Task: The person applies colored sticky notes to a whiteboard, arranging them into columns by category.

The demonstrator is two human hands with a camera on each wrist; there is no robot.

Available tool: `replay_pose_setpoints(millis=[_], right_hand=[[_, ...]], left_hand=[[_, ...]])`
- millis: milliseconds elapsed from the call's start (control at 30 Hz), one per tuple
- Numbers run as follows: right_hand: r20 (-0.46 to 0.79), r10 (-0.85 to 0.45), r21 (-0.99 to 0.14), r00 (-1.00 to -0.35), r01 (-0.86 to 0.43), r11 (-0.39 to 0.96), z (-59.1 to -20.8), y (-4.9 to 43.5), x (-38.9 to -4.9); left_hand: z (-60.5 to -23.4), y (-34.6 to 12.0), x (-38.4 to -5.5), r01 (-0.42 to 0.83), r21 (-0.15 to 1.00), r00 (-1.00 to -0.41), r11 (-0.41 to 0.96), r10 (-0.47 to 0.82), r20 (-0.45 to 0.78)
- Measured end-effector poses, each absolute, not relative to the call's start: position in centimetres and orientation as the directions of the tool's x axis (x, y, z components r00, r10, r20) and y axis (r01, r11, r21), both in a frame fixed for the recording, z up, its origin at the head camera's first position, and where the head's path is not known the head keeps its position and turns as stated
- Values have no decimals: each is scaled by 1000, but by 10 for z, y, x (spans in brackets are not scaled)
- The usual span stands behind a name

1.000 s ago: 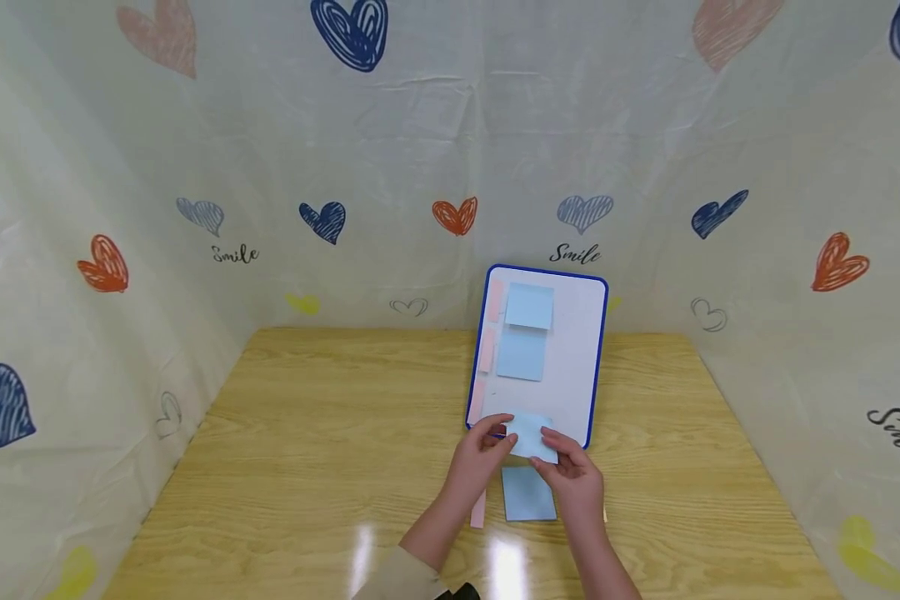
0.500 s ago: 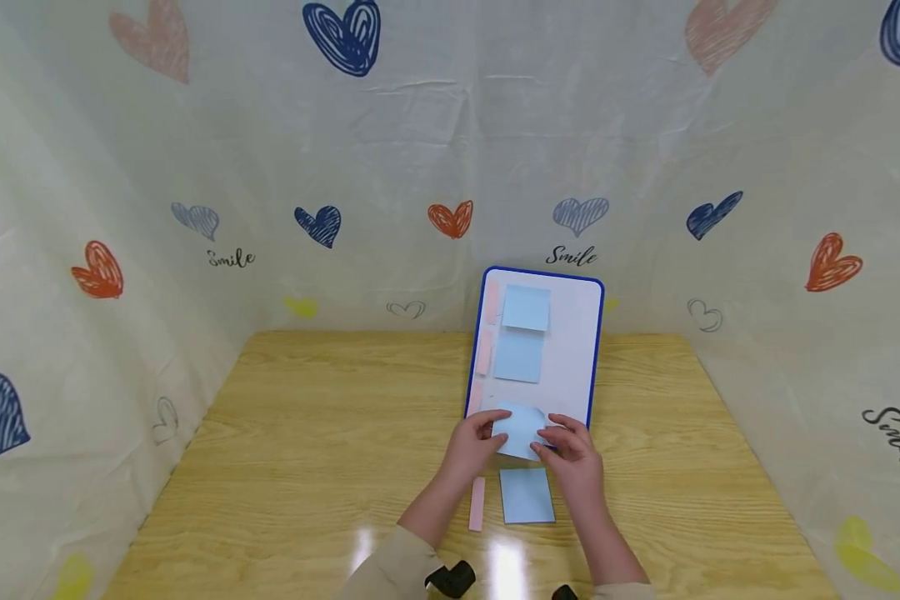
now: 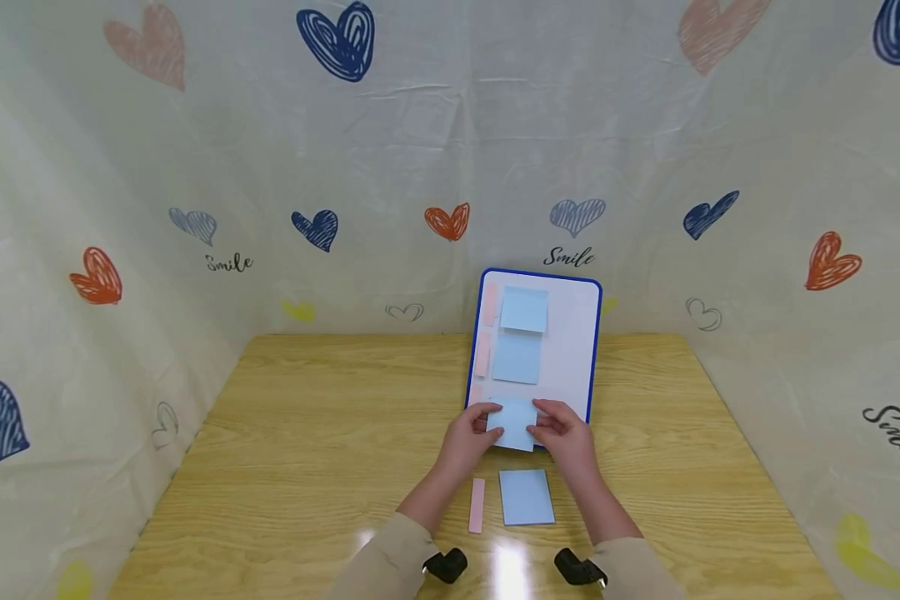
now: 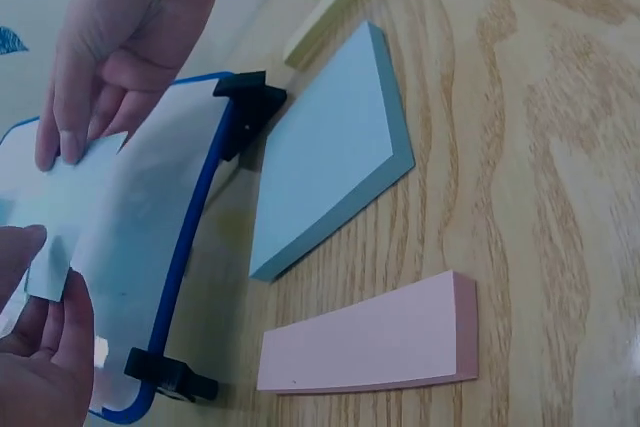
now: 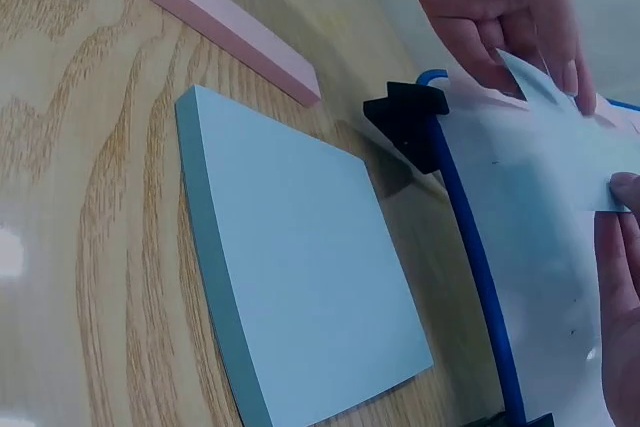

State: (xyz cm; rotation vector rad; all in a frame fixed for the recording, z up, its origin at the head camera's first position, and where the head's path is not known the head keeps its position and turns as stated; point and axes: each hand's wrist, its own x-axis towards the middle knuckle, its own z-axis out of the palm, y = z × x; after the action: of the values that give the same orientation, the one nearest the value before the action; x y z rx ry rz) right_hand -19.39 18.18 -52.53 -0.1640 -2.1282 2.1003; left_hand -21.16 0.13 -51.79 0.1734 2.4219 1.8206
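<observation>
Both hands pinch one loose blue sticky note (image 3: 512, 423) by its two sides, in front of the lower part of a blue-rimmed whiteboard (image 3: 566, 358). My left hand (image 3: 461, 446) has the left edge between thumb and fingers; my right hand (image 3: 570, 440) grips the right edge. Seen from the left wrist, the note (image 4: 75, 192) is slightly bent. Two blue notes, an upper one (image 3: 524, 310) with its bottom edge lifted and a lower one (image 3: 517, 358), are stuck on the board. Pink strips (image 3: 482, 354) line its left side, the lowest partly hidden by my left hand.
On the wooden table (image 3: 330, 433) in front of the board lie a blue sticky-note pad (image 3: 527, 497) and a narrow pink pad (image 3: 477, 506). A narrow yellow pad (image 4: 328, 12) shows in the left wrist view. Black feet (image 4: 170, 375) support the board's lower edge.
The held note has moved slightly up and left, toward the board's lower part, and now lies straighter. My right fingers have shifted along its right edge.
</observation>
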Motion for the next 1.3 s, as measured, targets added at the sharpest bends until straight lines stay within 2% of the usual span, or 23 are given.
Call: replay_pose_setpoints(millis=[267, 467, 733, 933, 1300], right_hand=[[-3, 202, -1000, -979, -1, -19, -530, 181, -202], [0, 198, -1000, -980, -3, -19, -531, 182, -206], [40, 200, -999, -979, -35, 26, -532, 182, -208], [64, 195, -997, -979, -54, 58, -535, 182, -211], [62, 191, -994, -980, -42, 103, -539, 183, -214]], left_hand=[[-515, -12, -220, 116, 965, -993, 234, 58, 106], [-512, -19, -231, 148, 934, -988, 325, 19, 151], [-525, -19, -237, 86, 952, -993, 294, 101, 59], [-534, -13, -237, 5, 958, -994, 287, 103, -26], [-538, -7, -238, -35, 970, -993, 242, 101, -61]])
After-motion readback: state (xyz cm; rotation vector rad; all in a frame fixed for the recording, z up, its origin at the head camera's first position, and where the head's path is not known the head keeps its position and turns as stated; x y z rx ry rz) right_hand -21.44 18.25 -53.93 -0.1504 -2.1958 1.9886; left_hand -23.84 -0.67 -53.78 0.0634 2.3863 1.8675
